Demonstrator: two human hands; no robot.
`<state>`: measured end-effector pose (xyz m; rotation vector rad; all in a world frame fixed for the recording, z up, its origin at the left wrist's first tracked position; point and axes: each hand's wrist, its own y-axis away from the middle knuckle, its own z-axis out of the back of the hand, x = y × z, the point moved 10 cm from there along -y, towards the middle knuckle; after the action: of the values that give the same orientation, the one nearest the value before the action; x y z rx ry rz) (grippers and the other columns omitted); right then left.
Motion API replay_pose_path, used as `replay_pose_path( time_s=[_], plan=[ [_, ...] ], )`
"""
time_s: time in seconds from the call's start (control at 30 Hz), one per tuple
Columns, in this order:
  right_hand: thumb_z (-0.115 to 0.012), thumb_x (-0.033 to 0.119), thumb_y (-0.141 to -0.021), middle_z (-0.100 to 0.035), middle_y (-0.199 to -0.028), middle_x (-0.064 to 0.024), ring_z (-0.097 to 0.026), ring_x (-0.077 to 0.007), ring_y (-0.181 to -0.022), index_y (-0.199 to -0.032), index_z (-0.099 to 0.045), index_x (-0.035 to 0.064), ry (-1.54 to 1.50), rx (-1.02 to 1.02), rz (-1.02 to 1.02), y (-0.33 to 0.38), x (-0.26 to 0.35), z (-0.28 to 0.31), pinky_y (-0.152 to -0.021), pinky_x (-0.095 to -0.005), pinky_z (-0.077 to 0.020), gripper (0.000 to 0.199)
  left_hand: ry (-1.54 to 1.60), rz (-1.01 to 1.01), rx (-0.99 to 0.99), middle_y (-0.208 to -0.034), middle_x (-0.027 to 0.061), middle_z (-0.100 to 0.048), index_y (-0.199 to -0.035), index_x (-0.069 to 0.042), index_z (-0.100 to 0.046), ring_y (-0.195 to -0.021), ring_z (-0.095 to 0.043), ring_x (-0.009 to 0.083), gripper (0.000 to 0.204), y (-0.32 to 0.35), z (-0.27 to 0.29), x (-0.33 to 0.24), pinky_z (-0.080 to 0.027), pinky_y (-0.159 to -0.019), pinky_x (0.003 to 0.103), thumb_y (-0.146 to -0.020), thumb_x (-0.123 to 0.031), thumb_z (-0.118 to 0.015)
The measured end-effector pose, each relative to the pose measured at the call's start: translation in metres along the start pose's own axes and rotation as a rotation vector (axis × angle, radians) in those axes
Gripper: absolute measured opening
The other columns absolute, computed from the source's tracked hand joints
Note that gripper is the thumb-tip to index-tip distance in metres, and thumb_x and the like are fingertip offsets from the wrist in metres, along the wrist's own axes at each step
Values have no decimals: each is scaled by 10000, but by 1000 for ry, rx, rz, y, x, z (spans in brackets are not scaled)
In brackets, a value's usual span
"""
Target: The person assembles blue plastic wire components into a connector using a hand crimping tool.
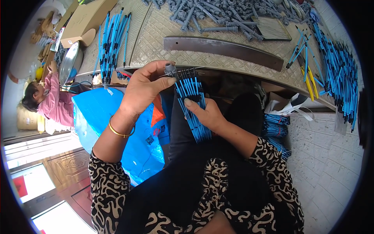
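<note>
My left hand (142, 87) pinches a small grey plastic hub (170, 68) at the top of a fan of blue plastic ribs (191, 87). My right hand (204, 113) grips the same bundle of blue ribs lower down, over my lap. The ribs hang from a thin wire near the hub and spread downward past my right hand. A gold bangle (119, 130) sits on my left wrist.
A patterned worktable (156, 35) lies ahead with a long metal bar (222, 48), a heap of grey hubs (218, 13), blue rib bundles at left (113, 37) and right (339, 74), yellow-handled pliers (307, 84). A blue sack (97, 117) stands at my left; another person (50, 101) sits beyond it.
</note>
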<state>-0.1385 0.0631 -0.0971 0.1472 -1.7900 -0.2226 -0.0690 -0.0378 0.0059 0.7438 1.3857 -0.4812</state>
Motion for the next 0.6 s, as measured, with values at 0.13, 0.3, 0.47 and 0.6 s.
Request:
replay_pose_path(
  time_s=[0.13,0.3,0.47,0.6],
  plan=[
    [-530,419,-881,-599,-765,-35,-588,-109,-693,-895,-587,23,-81,67,35,-2,6,-3,-645,-243,-487,400,13,-24,34,-1046,50,-607,-1159,-14,-553,-913,-566,106,382,0,-2,-3,-463,-808,230,-787,12,-635],
    [-515,518,-856,-606,-768,-54,-588,-117,-729,-900,-613,4,-119,214,-117,-2,-3,-12,-668,-247,-470,525,-28,-18,90,-1023,47,-614,-1180,-21,-553,-904,-564,104,414,1,-7,-8,-461,-809,227,-778,-1,-650],
    [-514,498,-865,-598,-813,-38,-588,-110,-752,-937,-596,17,-95,159,-139,-5,-16,-8,-681,-251,-481,493,-174,-79,53,-998,36,-614,-1191,-22,-546,-902,-552,90,428,3,-9,-12,-455,-803,222,-779,-14,-657],
    [-527,473,-869,-597,-843,-27,-582,-97,-759,-960,-587,21,-76,132,-131,-4,-11,-6,-686,-245,-483,464,-359,-155,14,-978,27,-611,-1195,-20,-542,-888,-545,80,431,3,-8,-16,-453,-790,221,-781,-23,-661]
  ],
)
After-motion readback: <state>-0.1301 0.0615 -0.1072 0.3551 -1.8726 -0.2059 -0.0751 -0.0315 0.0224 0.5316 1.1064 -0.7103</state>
